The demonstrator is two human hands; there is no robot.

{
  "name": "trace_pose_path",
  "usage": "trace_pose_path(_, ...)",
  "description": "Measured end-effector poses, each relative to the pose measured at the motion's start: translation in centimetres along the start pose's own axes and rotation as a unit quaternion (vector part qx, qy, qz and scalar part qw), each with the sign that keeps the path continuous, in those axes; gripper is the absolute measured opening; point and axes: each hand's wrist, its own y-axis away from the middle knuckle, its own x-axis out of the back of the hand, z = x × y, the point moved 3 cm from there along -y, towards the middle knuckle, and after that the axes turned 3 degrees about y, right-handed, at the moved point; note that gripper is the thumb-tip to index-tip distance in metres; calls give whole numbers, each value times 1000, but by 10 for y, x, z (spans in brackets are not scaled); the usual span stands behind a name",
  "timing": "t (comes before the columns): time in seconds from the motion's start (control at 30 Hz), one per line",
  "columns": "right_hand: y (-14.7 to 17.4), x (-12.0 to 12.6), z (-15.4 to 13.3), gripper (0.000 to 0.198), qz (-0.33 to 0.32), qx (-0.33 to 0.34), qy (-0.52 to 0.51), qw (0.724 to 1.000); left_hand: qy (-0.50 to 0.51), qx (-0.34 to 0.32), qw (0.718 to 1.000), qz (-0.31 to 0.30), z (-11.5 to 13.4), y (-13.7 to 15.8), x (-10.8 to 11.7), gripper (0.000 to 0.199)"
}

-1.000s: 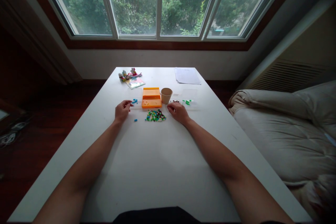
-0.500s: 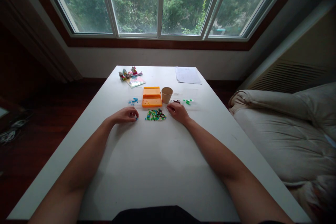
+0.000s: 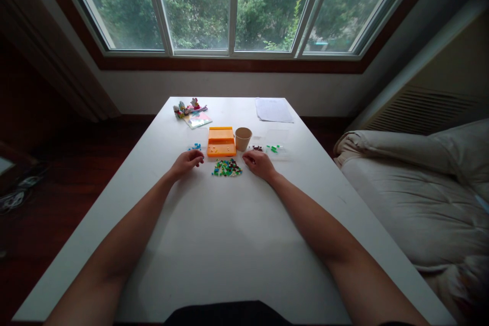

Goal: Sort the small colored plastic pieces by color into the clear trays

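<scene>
My left hand (image 3: 187, 162) is over the table just in front of a clear tray holding blue toy bricks (image 3: 195, 146). Its fingers are curled toward the thumb; whatever is between them is too small to make out. A mixed pile of tiny green, blue, white and dark bricks (image 3: 226, 167) lies between my hands. To the right of the pile rests my right hand (image 3: 259, 163), closed, its fingertips turned inward and partly hidden. Just beyond it are dark brown bricks (image 3: 257, 148) and a paper cup (image 3: 243, 138).
An orange plastic case (image 3: 221, 141) with a few small pieces stands behind the pile. Green bricks (image 3: 274, 148) lie in a clear tray at right. Small figures (image 3: 190, 107), a card (image 3: 198, 120) and paper sheets (image 3: 274, 110) are at the table's far end.
My left hand has moved forward from beside the pile to the blue bricks' tray; the blue brick seen at its fingertips before no longer shows. My right hand stays in place.
</scene>
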Motion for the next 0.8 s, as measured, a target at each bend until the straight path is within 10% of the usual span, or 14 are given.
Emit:
trace_pose_path(0.37,0,3,-1,16,7,-6,-6,1000,74,22,982,172,-7,-14,18,30)
trace_pose_path(0.8,0,3,3,17,18,-15,-10,1000,119,60,970,204,-15,-44,3,42)
